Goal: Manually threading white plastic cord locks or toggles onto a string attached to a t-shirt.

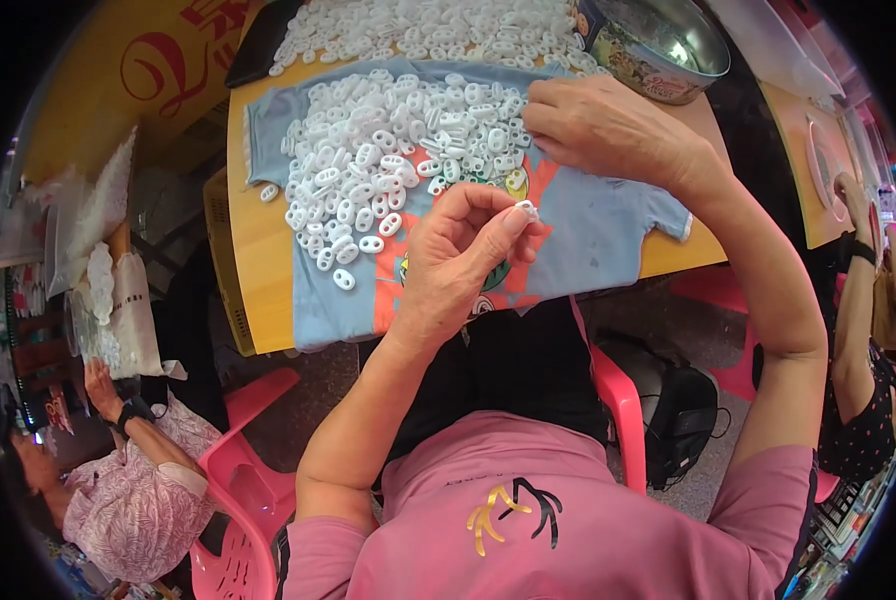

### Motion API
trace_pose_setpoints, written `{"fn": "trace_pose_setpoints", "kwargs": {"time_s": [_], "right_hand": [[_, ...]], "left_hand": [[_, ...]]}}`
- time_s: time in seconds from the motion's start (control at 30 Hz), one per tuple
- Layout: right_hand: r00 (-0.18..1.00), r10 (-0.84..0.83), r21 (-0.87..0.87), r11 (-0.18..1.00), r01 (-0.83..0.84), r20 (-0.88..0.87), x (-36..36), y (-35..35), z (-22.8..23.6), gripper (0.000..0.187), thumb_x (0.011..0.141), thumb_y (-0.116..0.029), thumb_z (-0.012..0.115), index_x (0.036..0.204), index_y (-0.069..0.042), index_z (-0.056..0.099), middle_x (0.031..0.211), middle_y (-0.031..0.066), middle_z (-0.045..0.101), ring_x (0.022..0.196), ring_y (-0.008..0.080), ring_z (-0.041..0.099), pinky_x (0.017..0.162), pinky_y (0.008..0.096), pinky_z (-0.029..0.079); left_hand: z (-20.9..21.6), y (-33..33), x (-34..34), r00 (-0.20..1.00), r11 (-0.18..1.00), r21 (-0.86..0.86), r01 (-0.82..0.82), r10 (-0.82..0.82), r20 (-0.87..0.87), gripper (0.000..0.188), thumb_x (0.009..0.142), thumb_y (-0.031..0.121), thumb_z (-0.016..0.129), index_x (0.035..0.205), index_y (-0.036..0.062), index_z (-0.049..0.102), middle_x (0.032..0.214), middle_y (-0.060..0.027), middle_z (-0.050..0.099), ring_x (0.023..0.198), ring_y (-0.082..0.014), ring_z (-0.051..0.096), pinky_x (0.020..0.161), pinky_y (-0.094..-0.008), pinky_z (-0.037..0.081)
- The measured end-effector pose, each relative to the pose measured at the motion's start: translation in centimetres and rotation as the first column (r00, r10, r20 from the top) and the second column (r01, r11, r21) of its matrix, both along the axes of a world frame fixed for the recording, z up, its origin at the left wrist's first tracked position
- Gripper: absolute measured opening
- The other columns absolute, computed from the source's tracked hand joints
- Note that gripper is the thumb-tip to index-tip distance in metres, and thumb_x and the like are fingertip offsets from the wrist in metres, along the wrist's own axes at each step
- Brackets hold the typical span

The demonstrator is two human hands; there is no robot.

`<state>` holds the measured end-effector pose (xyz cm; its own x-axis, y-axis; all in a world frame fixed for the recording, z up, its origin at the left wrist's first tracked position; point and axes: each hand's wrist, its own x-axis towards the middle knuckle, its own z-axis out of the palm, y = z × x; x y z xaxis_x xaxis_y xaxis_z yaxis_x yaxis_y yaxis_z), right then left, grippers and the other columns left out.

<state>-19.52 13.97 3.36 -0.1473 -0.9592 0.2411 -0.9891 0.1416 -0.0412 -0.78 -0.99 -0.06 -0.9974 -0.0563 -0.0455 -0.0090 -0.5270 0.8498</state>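
Beyond the left hand (453, 255), pinching one, lie white pieces (378, 137); right hand's (608, 122) grip unclear.

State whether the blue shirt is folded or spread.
Spread: the shirt lies across the table, sleeves out at both sides, white pieces heaped on it.

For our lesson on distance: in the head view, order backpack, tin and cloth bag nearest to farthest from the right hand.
From the right hand:
1. Tin, above and right
2. Backpack, below and right
3. Cloth bag, far left
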Motion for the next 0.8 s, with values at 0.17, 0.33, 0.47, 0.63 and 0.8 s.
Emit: {"fn": "trace_pose_setpoints", "kwargs": {"time_s": [0.17, 0.33, 0.47, 0.63, 0.8], "right_hand": [[0.964, -0.024, -0.133, 0.989, 0.061, 0.265, 1.1, 1.0, 1.1, 0.013, 0.08, -0.004, 0.065, 0.091, -0.001, 0.06, 0.082, 0.0091, 0.06, 0.071, 0.0247, 0.06, 0.063, 0.0355, 0.048], [0.789, -0.212, -0.195, 0.902, 0.384, 0.576, 5.5, 1.7, 1.2, 0.022, 0.09, -0.002, 0.063, 0.111, 0.0, 0.062, 0.092, 0.0074, 0.065, 0.079, 0.012, 0.062, 0.069, 0.0268, 0.05], [0.314, 0.035, -0.221, 0.785, 0.579, 0.949, 9.3, 1.4, 0.2, 0.018, 0.095, -0.008, 0.061, 0.109, 0.004, 0.062, 0.099, 0.0072, 0.066, 0.076, 0.0101, 0.061, 0.07, 0.0245, 0.052], [0.059, 0.169, -0.167, 0.75, 0.64, 0.984, 11.5, 0.7, -1.1, 0.017, 0.094, -0.009, 0.063, 0.107, 0.002, 0.064, 0.095, 0.0064, 0.066, 0.074, 0.0084, 0.059, 0.067, 0.0228, 0.05], [-0.036, 0.276, -0.168, 0.677, 0.716, 0.96, 12.2, 0.2, -2.0, 0.018, 0.094, -0.011, 0.064, 0.106, 0.002, 0.064, 0.092, 0.0045, 0.065, 0.071, 0.0072, 0.058, 0.062, 0.0222, 0.049]], "left_hand": [[-0.2, 0.0, -0.1, 1.0, 0.999, 0.04, -0.01, 0.01, 0.005, 0.014, 0.096, 0.009, 0.061, 0.104, -0.0011, 0.056, 0.095, -0.0112, 0.067, 0.078, -0.0118, 0.063, 0.073, -0.0268, 0.053], [-0.1, 0.0, 0.0, 0.999, 0.995, 0.093, -0.045, 0.045, 0.006, 0.014, 0.095, 0.009, 0.062, 0.103, -0.0011, 0.057, 0.094, -0.011, 0.067, 0.076, -0.0117, 0.063, 0.072, -0.0274, 0.054], [-0.3, 0.0, 0.0, 0.997, 0.991, 0.107, -0.075, 0.073, 0.029, 0.014, 0.095, 0.009, 0.062, 0.103, -0.001, 0.057, 0.093, -0.0101, 0.067, 0.076, -0.0114, 0.062, 0.071, -0.0263, 0.053], [-0.5, -0.1, 0.0, 0.996, 0.995, 0.055, -0.088, 0.088, 0.003, 0.015, 0.095, 0.012, 0.063, 0.104, 0.0007, 0.057, 0.092, -0.0067, 0.067, 0.075, -0.0094, 0.061, 0.068, -0.0233, 0.051], [-0.9, -0.2, 0.0, 0.996, 0.996, 0.034, -0.088, 0.088, -0.008, 0.015, 0.095, 0.013, 0.063, 0.104, 0.0018, 0.058, 0.09, -0.0045, 0.066, 0.076, -0.0076, 0.06, 0.067, -0.0219, 0.049]]}}
